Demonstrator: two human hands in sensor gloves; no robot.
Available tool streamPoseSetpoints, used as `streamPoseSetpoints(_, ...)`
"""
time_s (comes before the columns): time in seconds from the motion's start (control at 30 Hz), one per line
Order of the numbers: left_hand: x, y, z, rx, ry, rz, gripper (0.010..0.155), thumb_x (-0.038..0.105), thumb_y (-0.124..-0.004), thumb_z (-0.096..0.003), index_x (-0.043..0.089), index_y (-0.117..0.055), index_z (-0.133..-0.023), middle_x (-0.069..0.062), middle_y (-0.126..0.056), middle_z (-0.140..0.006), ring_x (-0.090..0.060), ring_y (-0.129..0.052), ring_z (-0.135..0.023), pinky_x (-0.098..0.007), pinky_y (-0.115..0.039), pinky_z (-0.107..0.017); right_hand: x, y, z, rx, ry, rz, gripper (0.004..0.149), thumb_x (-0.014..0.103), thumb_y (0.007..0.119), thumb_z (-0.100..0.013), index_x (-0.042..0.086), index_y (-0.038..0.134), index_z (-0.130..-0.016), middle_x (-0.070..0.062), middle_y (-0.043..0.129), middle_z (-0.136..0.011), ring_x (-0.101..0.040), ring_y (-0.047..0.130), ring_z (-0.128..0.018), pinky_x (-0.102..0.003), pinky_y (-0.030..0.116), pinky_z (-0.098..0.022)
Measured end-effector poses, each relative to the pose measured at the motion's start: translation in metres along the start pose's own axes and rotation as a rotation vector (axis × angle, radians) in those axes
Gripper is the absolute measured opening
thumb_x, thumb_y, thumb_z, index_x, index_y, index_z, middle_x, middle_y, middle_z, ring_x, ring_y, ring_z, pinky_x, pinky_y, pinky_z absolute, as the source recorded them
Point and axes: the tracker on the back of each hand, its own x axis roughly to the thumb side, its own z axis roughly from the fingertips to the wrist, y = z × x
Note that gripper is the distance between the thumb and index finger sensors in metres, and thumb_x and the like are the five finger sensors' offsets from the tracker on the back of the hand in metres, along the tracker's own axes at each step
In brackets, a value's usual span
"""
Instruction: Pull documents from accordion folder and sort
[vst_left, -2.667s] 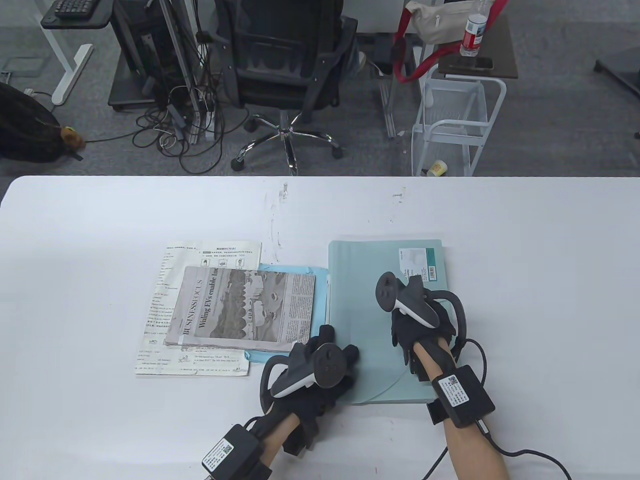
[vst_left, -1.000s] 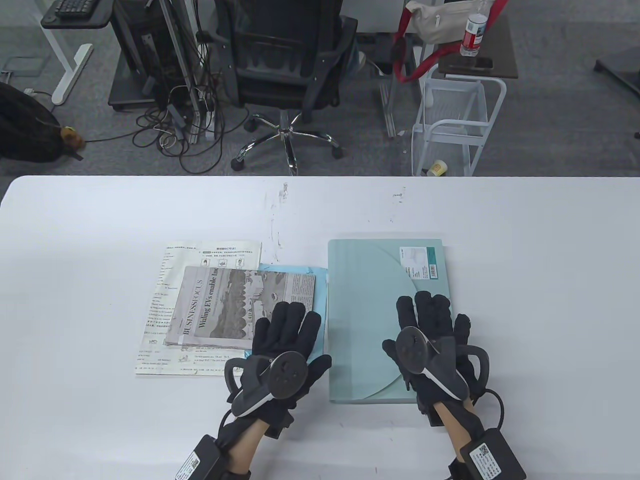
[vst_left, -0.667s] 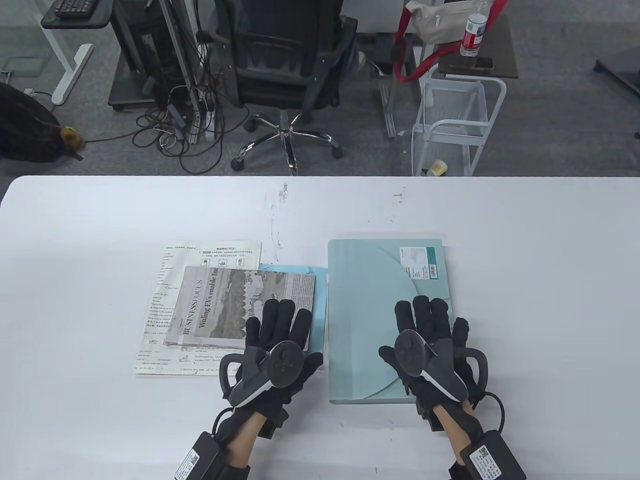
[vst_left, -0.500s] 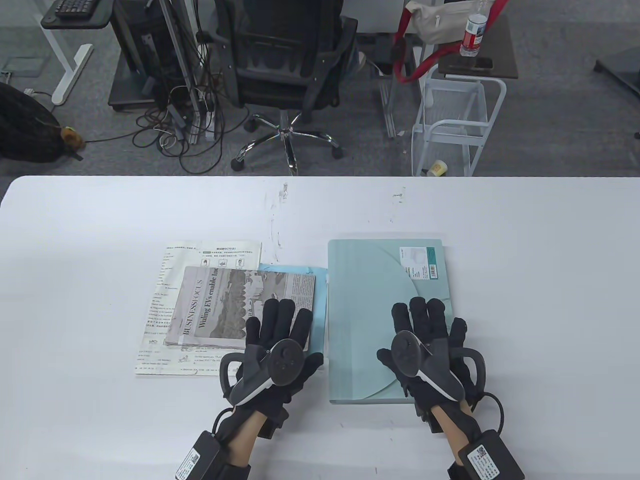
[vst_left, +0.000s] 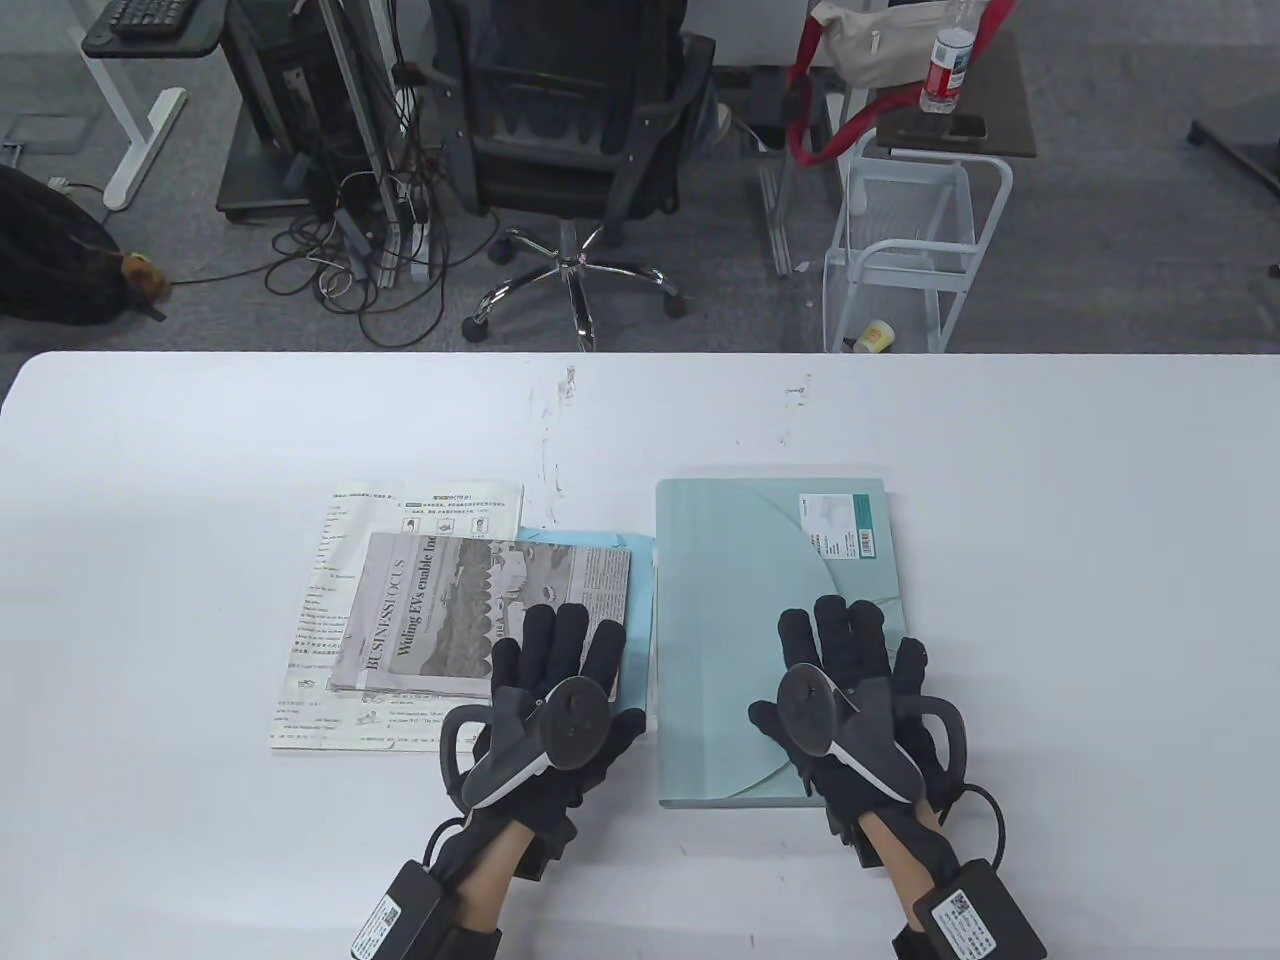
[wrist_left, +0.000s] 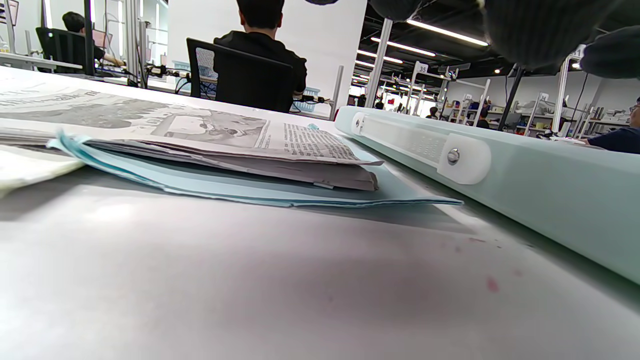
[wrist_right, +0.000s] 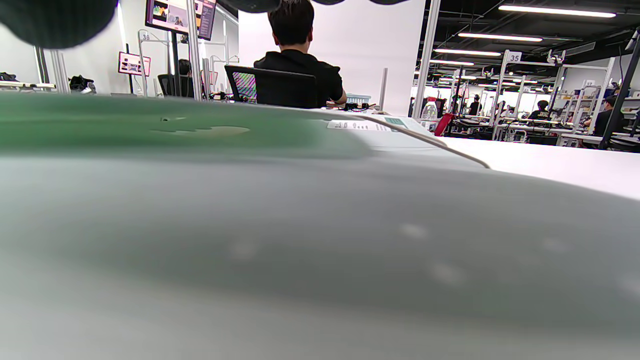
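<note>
Accordion folder (wrist_right: 300, 240) blurred in right wrist view; left hand (vst_left: 560, 690) hides newspaper (vst_left: 480, 610) corner.

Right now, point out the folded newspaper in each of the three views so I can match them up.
Table view: newspaper left of centre, on the paper pile, under the left hand's fingers.
Left wrist view: newspaper upper left, seen edge-on, atop a light blue sheet.
Right wrist view: not in it.
Shared landmark: the green accordion folder beside it, at right in the left wrist view, filling the right wrist view.
</note>
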Motion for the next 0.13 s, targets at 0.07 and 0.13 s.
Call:
streamPoseSetpoints(0.07,0.0002,0.0000,0.0001,-0.003,0.000,0.001,0.081,0.068,-0.067,-0.0455,0.039,-0.030,-0.112,-0.001,-0.018,-0.121,-0.032,-0.016,-0.113,-0.058,-0.021,-0.079,-0.0002,-0.0004,0.0001,0.002,0.002,-0.001,0.088,0.071,0.063,-0.035,0.033,0.030,-0.106,-0.003,0.019,-0.110,-0.039,0.026,-0.106,-0.073,0.034,-0.069)
streamPoseSetpoints(0.13,0.0000,0.0000,0.0003,-0.002,0.000,0.001,0.081,0.067,-0.067,-0.0456,0.039,-0.030,-0.112,-0.001,-0.018,-0.121,-0.032,-0.016,-0.113,-0.058,-0.021,-0.079,-0.0005,-0.0006,0.0002,0.002,0.005,-0.004,0.088,0.071,0.064,-0.035,0.033,0.030,-0.106,-0.003,0.019,-0.110,-0.040,0.027,-0.106,-0.073,0.034,-0.069)
